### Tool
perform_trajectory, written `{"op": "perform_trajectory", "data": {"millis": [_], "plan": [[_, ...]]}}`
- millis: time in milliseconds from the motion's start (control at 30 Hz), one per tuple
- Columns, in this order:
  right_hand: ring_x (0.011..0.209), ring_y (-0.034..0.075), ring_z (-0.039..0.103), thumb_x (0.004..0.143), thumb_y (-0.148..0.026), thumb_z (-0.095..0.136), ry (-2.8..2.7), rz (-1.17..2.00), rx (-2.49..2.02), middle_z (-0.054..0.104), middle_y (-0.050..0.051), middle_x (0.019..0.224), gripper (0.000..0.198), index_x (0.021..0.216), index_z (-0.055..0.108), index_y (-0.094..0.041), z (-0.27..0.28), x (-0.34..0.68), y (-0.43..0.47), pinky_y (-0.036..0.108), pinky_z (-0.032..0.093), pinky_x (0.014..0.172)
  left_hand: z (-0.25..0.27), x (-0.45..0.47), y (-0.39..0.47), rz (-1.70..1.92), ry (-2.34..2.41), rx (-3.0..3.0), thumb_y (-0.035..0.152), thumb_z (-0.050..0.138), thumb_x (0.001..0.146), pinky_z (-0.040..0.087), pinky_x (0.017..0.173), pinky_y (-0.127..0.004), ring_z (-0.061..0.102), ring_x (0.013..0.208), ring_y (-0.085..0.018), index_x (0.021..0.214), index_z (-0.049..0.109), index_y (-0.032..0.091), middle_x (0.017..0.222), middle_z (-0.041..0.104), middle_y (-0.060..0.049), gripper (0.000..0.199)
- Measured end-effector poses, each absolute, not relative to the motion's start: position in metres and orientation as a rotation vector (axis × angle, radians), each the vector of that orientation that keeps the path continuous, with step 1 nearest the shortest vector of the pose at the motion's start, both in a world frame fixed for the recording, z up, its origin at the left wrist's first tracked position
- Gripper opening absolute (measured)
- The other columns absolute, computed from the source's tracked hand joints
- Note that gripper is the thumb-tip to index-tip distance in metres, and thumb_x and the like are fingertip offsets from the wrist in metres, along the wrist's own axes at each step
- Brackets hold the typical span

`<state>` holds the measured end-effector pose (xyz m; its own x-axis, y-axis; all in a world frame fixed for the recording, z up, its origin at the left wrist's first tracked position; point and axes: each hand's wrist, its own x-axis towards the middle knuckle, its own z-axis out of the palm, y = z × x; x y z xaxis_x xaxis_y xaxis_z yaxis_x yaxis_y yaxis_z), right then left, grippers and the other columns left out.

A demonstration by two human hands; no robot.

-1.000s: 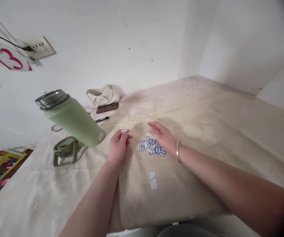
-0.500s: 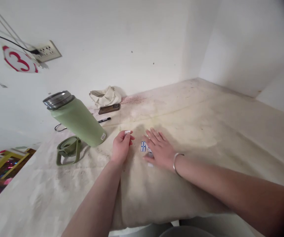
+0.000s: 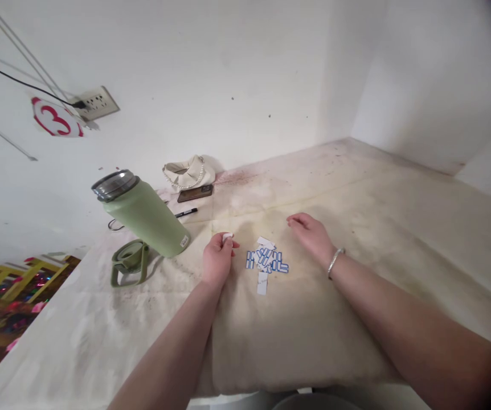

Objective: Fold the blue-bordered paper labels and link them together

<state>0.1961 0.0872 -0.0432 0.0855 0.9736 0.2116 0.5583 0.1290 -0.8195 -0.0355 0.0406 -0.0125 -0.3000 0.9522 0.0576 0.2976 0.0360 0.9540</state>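
Observation:
My left hand [image 3: 219, 257] is closed in a pinch on a small white paper slip [image 3: 227, 236], left of a loose pile of paper slips [image 3: 266, 256]. Several slips in the pile carry blue outlined markings; others show plain white faces. One white slip [image 3: 262, 283] lies at the near edge of the pile. To the pile's right, my right hand [image 3: 314, 236] is held apart from it, with a bracelet at the wrist. Its fingers are curled together, pointing left, and their inner side is hidden, so anything in them cannot be seen.
A green tumbler [image 3: 147, 216] stands on the cloth-covered table [image 3: 314, 336] at left, its green lid [image 3: 129, 263] beside it. Behind lie a black pen [image 3: 187, 213], a phone [image 3: 195, 193] and a cream bag [image 3: 189, 172]. Walls border the table's far side.
My right hand, spread flat over the slips before, has lifted off them and moved right, its fingers drawing together. More of the pile shows. My left hand keeps its slip; the view has shifted slightly.

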Motion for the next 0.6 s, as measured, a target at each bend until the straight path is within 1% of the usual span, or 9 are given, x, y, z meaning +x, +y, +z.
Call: {"op": "perform_trajectory", "data": {"millis": [133,233,333,367,400,433,500,533,600], "plan": [[0.084,0.018,0.060,0.082,-0.032,0.046,-1.855,0.623,-1.459,0.068,0.005,0.088,0.025,0.085,0.067,-0.019,-0.032,0.185,0.082,0.030,0.044,0.078,-0.006,-0.011,0.051,1.252,1.619,1.163,0.038,0.054,0.079,0.039,0.049,-0.023,0.051,0.049,-0.011,0.083,0.065,0.016,0.071,0.067,-0.007,0.025],[0.092,0.020,0.058,0.082,-0.032,0.047,-1.964,0.591,-1.430,0.068,0.007,0.094,0.028,0.093,0.068,-0.017,-0.028,0.180,0.078,0.033,0.041,0.087,-0.008,0.012,0.056,1.263,1.558,1.142,0.040,0.052,0.081,0.040,0.051,-0.023,0.052,0.052,-0.011,0.088,0.066,0.016,0.071,0.065,-0.005,0.028],[0.110,0.026,0.052,0.083,-0.043,0.047,-2.036,0.548,-1.417,0.063,0.011,0.114,0.047,0.113,0.063,-0.011,-0.029,0.174,0.068,0.039,0.035,0.100,-0.014,0.024,0.055,1.319,1.546,1.153,0.039,0.056,0.079,0.040,0.055,-0.022,0.051,0.055,-0.011,0.082,0.065,0.018,0.067,0.062,-0.002,0.023],[0.119,0.028,0.046,0.084,-0.049,0.045,-2.124,0.517,-1.388,0.057,0.014,0.124,0.058,0.123,0.056,-0.008,-0.030,0.171,0.063,0.040,0.033,0.104,-0.016,0.025,0.054,1.337,1.533,1.149,0.040,0.058,0.079,0.041,0.057,-0.022,0.052,0.057,-0.011,0.081,0.065,0.019,0.066,0.061,-0.001,0.022],[0.129,0.030,0.036,0.083,-0.054,0.043,-2.201,0.498,-1.373,0.049,0.016,0.134,0.070,0.132,0.048,-0.005,-0.032,0.168,0.058,0.042,0.028,0.108,-0.018,0.023,0.053,1.356,1.522,1.130,0.040,0.058,0.078,0.042,0.058,-0.022,0.052,0.057,-0.011,0.082,0.065,0.019,0.065,0.060,-0.001,0.023],[0.135,0.031,0.027,0.081,-0.060,0.044,-2.296,0.489,-1.335,0.039,0.017,0.143,0.080,0.139,0.039,-0.005,-0.035,0.164,0.053,0.046,0.021,0.111,-0.019,0.021,0.053,1.380,1.512,1.097,0.042,0.057,0.079,0.042,0.057,-0.022,0.051,0.057,-0.011,0.084,0.064,0.019,0.065,0.059,0.000,0.024],[0.139,0.034,0.017,0.067,-0.074,0.052,-2.499,0.463,-1.174,0.025,0.015,0.150,0.104,0.145,0.030,-0.008,-0.040,0.156,0.046,0.052,0.010,0.113,-0.020,0.015,0.055,1.437,1.495,1.003,0.044,0.053,0.082,0.041,0.056,-0.021,0.050,0.055,-0.009,0.088,0.061,0.020,0.066,0.057,0.001,0.026],[0.140,0.035,0.014,0.063,-0.077,0.052,-2.552,0.438,-1.139,0.024,0.014,0.150,0.108,0.145,0.031,-0.011,-0.042,0.152,0.044,0.056,0.004,0.112,-0.021,0.011,0.056,1.465,1.486,0.957,0.044,0.051,0.083,0.041,0.056,-0.021,0.049,0.056,-0.009,0.089,0.059,0.020,0.067,0.057,0.002,0.026],[0.141,0.033,0.012,0.070,-0.074,0.047,-2.567,0.390,-1.196,0.022,0.012,0.151,0.096,0.143,0.034,-0.015,-0.044,0.147,0.046,0.058,0.002,0.111,-0.022,0.007,0.059,1.499,1.463,0.891,0.044,0.051,0.083,0.041,0.057,-0.020,0.050,0.058,-0.008,0.088,0.057,0.019,0.069,0.057,0.002,0.026]]}}
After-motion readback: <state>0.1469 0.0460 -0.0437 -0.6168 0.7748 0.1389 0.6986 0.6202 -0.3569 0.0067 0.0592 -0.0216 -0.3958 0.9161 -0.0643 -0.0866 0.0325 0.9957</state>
